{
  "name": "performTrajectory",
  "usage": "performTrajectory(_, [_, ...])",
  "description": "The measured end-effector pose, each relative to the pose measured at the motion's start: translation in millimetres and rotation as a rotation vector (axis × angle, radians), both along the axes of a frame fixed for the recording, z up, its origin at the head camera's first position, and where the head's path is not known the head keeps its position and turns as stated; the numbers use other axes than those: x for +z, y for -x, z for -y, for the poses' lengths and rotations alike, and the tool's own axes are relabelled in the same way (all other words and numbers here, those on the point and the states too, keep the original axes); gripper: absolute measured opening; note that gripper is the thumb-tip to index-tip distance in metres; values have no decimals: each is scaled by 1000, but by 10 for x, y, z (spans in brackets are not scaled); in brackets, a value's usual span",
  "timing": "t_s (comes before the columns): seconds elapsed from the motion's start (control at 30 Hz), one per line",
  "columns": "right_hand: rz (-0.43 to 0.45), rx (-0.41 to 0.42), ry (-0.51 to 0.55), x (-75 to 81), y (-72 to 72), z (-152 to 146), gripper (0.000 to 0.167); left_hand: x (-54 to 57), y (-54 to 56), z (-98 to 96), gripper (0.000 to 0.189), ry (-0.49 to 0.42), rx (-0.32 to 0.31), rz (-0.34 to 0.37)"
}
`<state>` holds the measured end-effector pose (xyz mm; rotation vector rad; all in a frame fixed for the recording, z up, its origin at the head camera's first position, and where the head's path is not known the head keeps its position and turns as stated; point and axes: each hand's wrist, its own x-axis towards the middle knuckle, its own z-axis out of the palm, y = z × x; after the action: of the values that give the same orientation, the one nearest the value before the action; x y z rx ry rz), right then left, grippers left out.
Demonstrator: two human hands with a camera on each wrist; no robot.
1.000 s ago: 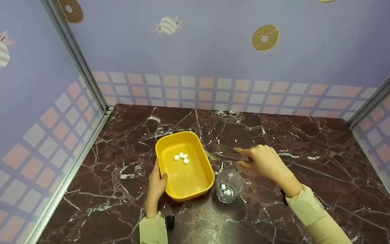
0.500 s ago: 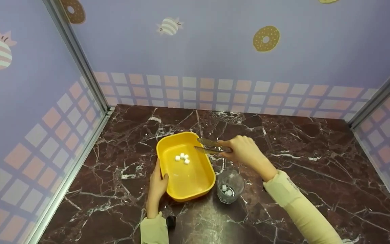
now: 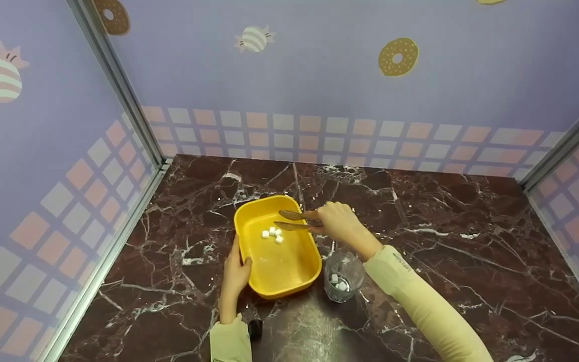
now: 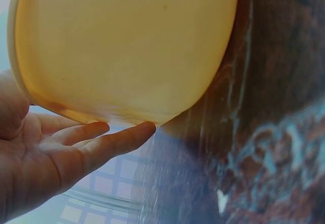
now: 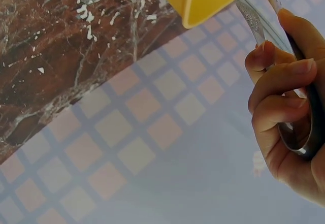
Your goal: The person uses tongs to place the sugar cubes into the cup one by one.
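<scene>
My left hand (image 3: pixel 236 276) grips the left rim of a yellow plastic tray (image 3: pixel 279 292), thumb over the edge. In the left wrist view the fingers (image 4: pixel 117 140) lie along the tray's outer side. Several white cubes (image 3: pixel 272 234) sit together inside the tray. My right hand (image 3: pixel 340 223) holds metal tongs (image 3: pixel 292 226), its fingers wrapped round both arms, as the right wrist view shows. The tong tips are parted and reach over the tray's right rim, just above and right of the cubes. A clear glass (image 3: pixel 345 271) stands right of the tray with white cubes (image 3: pixel 340 284) at its bottom.
Dark red marbled tabletop (image 3: pixel 445 271) lies all round, with small white specks. Patterned lilac panels rise at the back (image 3: pixel 319 70) and left (image 3: pixel 68 125), and another at the right edge. My right forearm (image 3: pixel 420 301) passes beside the glass.
My right hand has moved left with the tongs, from above the glass's right to over the tray, and the tong tips have spread. The left hand and tray have hardly moved.
</scene>
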<state>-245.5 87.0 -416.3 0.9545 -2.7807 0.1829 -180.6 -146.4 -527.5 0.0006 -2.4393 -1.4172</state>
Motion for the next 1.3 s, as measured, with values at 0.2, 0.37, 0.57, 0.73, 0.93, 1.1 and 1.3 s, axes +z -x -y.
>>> performTrajectory(0.2, [27,-3,-46,-122,81,91,15,-190,54,42,61,-70,-33,-86])
performTrajectory(0.37, [48,-31,-86,-212,110,160,21,-201,61,45,62,-72,-37,-54])
performTrajectory(0.57, [79,-66,-106,-305,110,221,23,-4,2,-2,62,-36,-20,60])
performTrajectory(0.73, [65,-71,-135,-372,100,240,23,0,3,-9,61,-27,-21,69])
performTrajectory(0.93, [2,-52,-142,-419,69,255,23,9,10,-10,61,-12,-6,64])
performTrajectory(1.1, [-7,-57,-151,-426,35,277,23,10,9,-8,61,-8,1,60])
performTrajectory(1.3, [-27,-67,-146,-418,-24,311,23,16,-2,4,62,-10,-6,63])
